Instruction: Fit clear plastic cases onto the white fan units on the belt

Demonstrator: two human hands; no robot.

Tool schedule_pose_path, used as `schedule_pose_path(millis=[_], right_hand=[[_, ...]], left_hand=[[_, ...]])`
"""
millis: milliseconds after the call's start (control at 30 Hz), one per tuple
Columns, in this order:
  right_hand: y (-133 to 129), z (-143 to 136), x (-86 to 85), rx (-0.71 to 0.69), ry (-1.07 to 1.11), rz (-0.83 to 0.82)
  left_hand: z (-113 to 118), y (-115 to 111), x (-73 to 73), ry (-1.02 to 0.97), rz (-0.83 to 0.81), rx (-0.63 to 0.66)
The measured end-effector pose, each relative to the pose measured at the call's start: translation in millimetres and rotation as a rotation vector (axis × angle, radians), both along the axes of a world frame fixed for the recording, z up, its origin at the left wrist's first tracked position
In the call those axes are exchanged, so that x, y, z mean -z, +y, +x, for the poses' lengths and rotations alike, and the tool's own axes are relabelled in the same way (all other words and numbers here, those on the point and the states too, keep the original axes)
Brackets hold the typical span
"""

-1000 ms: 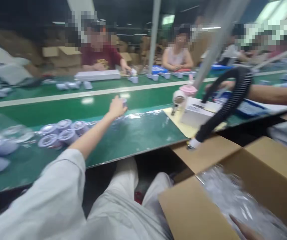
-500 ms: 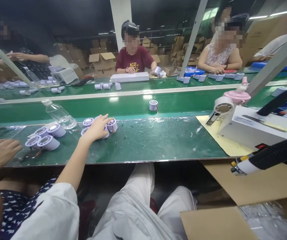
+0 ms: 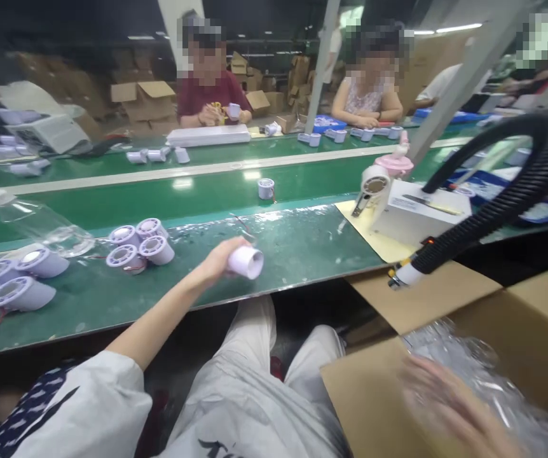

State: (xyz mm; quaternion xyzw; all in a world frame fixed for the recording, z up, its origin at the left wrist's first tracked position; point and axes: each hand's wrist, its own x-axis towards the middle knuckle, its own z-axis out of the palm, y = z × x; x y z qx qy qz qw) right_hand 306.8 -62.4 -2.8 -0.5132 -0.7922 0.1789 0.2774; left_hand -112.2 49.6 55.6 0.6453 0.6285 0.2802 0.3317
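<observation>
My left hand [image 3: 221,259] is closed round a white cylindrical part [image 3: 246,262], held on its side just above the green worktop's front edge, its hollow end facing right. My right hand [image 3: 450,397] is over the open cardboard box at the lower right, blurred by motion, among clear plastic pieces [image 3: 484,362]; whether it grips one cannot be told. Left of my left hand, several white cylindrical parts [image 3: 157,250] with thin wires stand in a cluster on the worktop [image 3: 297,245]. Another group [image 3: 23,294] stands farther left.
A clear bottle [image 3: 45,222] lies tilted at the left. One white part [image 3: 265,188] stands on the green belt. A white machine [image 3: 417,210] and black hose [image 3: 484,222] are at the right, above the cardboard box [image 3: 374,394]. People sit opposite.
My left hand has moved right and nearer, taking a white part from the cluster. My right hand has come into view over the box. The view has turned right, and the neighbour's hand is gone.
</observation>
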Motion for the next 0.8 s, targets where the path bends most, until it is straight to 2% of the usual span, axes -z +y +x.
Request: schedule_pose_path(millis=[100,167,233,300,400,567,667,800], right_hand=[[0,-44,-16.1,-0.176,-0.135,0.173],[7,-72,-26.8,-0.175,-0.251,0.282],[15,-88,-34.0,-0.130,-0.370,0.297],[20,-92,-36.9,-0.099,-0.421,0.228],[20,-83,-35.5,-0.114,-0.320,0.012],[17,-73,-30.8,-0.146,0.097,-0.335],[17,-75,-30.5,-0.072,0.261,-0.395],[16,-78,-32.1,0.022,0.382,-0.431]], left_hand=[[66,-10,22.2,-0.230,-0.218,0.322],[97,-18,29.2,-0.323,-0.343,0.514],[115,-24,30.4,-0.360,-0.451,0.669],[124,-28,28.4,-0.324,-0.454,0.763],[127,-32,25.3,-0.212,-0.284,0.791],[128,-43,27.6,-0.188,-0.135,0.683],[126,-46,35.1,-0.253,-0.087,0.643],[125,-46,52.5,-0.243,0.102,0.670]])
